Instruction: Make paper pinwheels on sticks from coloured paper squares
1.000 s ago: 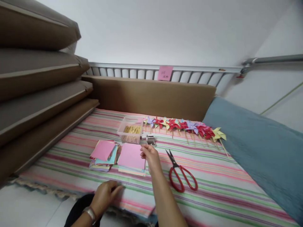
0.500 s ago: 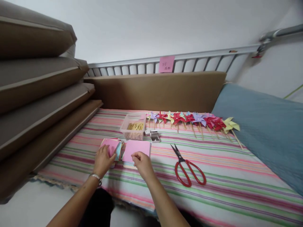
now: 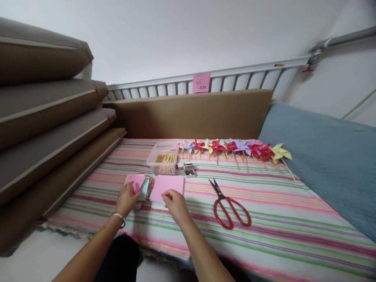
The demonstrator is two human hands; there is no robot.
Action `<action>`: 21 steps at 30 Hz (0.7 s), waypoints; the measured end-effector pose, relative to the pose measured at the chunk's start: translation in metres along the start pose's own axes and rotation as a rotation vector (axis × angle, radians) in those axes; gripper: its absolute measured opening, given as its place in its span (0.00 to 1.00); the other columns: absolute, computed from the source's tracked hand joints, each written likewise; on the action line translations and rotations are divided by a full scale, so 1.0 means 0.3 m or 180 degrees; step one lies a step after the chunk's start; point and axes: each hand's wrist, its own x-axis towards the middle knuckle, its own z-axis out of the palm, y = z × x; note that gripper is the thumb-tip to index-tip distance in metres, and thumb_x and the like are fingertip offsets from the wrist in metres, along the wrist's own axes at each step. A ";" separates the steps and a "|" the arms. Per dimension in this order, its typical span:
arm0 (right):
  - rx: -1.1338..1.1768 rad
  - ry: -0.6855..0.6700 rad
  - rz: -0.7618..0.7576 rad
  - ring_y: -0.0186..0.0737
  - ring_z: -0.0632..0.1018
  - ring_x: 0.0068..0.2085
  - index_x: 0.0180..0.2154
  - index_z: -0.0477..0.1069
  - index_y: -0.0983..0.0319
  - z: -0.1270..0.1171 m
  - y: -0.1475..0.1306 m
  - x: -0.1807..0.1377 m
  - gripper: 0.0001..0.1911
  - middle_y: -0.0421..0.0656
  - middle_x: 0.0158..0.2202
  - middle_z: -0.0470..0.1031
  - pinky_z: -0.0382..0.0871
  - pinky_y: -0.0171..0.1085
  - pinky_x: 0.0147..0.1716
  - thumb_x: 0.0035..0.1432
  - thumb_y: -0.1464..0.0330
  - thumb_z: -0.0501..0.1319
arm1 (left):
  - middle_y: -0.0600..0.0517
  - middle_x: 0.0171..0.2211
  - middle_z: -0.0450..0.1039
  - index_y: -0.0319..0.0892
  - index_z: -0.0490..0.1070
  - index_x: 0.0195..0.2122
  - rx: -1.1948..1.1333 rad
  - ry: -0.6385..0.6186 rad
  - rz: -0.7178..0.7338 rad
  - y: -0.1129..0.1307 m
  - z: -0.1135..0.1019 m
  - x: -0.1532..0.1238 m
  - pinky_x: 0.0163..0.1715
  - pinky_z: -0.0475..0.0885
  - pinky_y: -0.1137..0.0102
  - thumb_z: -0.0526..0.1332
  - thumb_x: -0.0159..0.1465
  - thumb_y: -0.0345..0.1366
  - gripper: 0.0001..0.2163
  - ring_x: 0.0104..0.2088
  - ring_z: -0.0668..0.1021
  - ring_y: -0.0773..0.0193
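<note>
My left hand (image 3: pixel 127 200) rests on a small stack of coloured paper squares (image 3: pixel 136 181), its fingers on the pink top and its thumb along the right side. Pale blue and other coloured edges show below the pink. Just right of it lies a larger stack of pink paper squares (image 3: pixel 169 183), with paler sheets beneath. Over the lower edge of that stack, my right hand (image 3: pixel 174 201) is closed in a pinch. Whatever may be between its fingertips is too small to make out. Scissors (image 3: pixel 226 200) with red handles lie to the right, blades slightly apart.
Behind the paper stand a clear plastic box (image 3: pixel 152 157) of thin wooden sticks and a small open box (image 3: pixel 189 170) of tiny metal pieces. Paper pinwheels (image 3: pixel 217 147) on sticks lie in a row at the back. Stacked cushions (image 3: pixel 58 137) border the left, a blue cushion (image 3: pixel 317 152) the right.
The view has shifted slightly, so the table things sit a little further left. Both hands keep nearly the same place on the paper stacks.
</note>
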 end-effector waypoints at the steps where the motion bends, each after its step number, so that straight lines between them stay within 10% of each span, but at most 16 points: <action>1: -0.0010 0.0001 -0.0006 0.37 0.76 0.29 0.30 0.76 0.61 0.000 0.000 0.000 0.07 0.41 0.28 0.77 0.69 0.33 0.29 0.52 0.70 0.58 | 0.33 0.47 0.72 0.28 0.64 0.53 -0.0013 -0.0004 -0.0027 0.000 0.001 0.003 0.49 0.66 0.60 0.57 0.57 0.47 0.29 0.48 0.74 0.46; 13: -0.0025 -0.0047 0.0005 0.36 0.77 0.29 0.30 0.76 0.61 0.007 0.008 0.006 0.07 0.41 0.29 0.78 0.69 0.33 0.30 0.53 0.71 0.58 | 0.42 0.35 0.79 0.38 0.74 0.40 -0.0477 -0.0057 -0.0396 -0.033 -0.029 0.016 0.36 0.68 0.66 0.54 0.57 0.38 0.15 0.37 0.78 0.54; 21: 0.0219 0.0057 0.0083 0.37 0.75 0.28 0.28 0.75 0.61 0.004 0.000 0.021 0.06 0.40 0.26 0.76 0.68 0.34 0.28 0.51 0.71 0.59 | 0.50 0.24 0.76 0.41 0.75 0.31 -0.1267 0.0682 -0.0755 0.014 -0.181 0.032 0.29 0.66 0.68 0.57 0.55 0.43 0.12 0.31 0.76 0.54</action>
